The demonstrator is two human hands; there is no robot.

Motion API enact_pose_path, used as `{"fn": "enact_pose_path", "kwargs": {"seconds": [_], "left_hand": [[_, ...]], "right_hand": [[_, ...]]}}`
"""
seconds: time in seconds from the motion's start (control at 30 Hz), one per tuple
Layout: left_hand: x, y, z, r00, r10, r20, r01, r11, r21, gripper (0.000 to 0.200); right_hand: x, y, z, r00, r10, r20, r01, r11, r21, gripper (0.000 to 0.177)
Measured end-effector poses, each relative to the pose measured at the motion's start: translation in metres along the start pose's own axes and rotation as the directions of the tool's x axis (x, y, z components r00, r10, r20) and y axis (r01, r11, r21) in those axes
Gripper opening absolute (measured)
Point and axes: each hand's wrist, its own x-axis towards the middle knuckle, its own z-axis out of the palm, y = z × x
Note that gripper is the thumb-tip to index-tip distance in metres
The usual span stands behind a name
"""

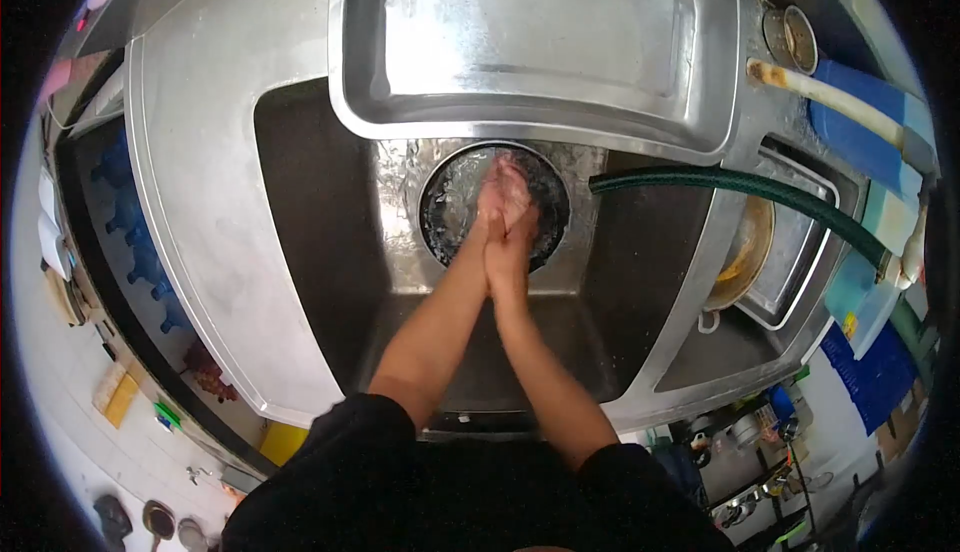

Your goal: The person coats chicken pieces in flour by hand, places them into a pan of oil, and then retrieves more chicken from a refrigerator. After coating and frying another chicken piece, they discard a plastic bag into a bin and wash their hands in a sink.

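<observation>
Both my hands are together over a round dark basin of water on the sink floor. A wet pink lump, which looks like raw meat, shows just beyond my fingers. My left hand is closed against the lump from the left side. From the right, my right hand closes around its near end. My hands touch each other, and most of the fingers are hidden or blurred.
A large metal tray rests across the sink's far side. A green hose reaches over the sink from the right. In the right-hand sink, a round pan leans by a rectangular tray. A metal cup stands at the back right.
</observation>
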Motion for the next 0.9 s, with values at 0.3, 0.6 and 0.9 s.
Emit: {"fn": "enact_pose_path", "kwargs": {"seconds": [0.3,0.6,0.9], "left_hand": [[-0.044,-0.077,0.083,0.836,0.481,-0.263,-0.123,0.632,0.765,0.040],[-0.060,-0.072,0.088,0.882,0.403,0.242,0.112,-0.680,0.725,0.041],[-0.059,-0.078,0.137,0.966,0.255,0.030,0.227,-0.904,0.361,0.034]], "right_hand": [[0.081,0.057,0.031,0.886,0.063,0.459,0.004,0.989,-0.145,0.046],[0.041,0.132,0.062,0.820,0.177,0.544,-0.490,0.707,0.510,0.033],[-0.011,-0.092,-0.179,0.638,-0.052,0.768,-0.409,0.822,0.396,0.024]]}}
